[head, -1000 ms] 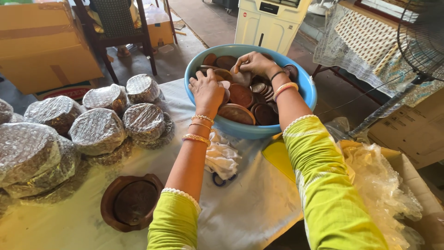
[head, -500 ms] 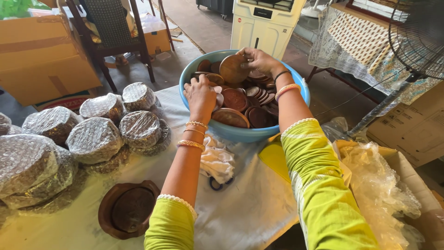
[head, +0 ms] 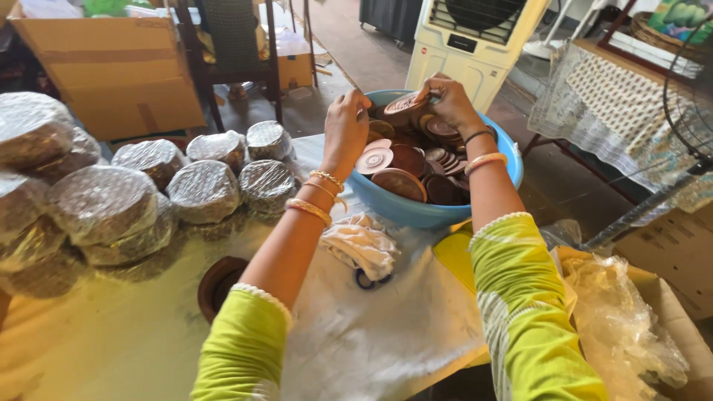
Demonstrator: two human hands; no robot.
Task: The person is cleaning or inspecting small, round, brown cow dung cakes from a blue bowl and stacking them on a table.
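Since the earlier frames the right hand (head: pixel 449 100) has lifted a brown disc (head: pixel 405 108) above the blue basin (head: pixel 445 212), fingers pinching its rim, while the left hand (head: pixel 347 122), fingers curled, steadies its other edge.

blue basin (head: pixel 416 212): smooth glossy plastic. brown discs (head: pixel 401 182) inside basin: matt, look like wood or clay. bundles (head: pixel 204 189) left of basin: shiny crinkled film wrap. white rag (head: pixel 364 245) just below basin: soft crumpled cloth.
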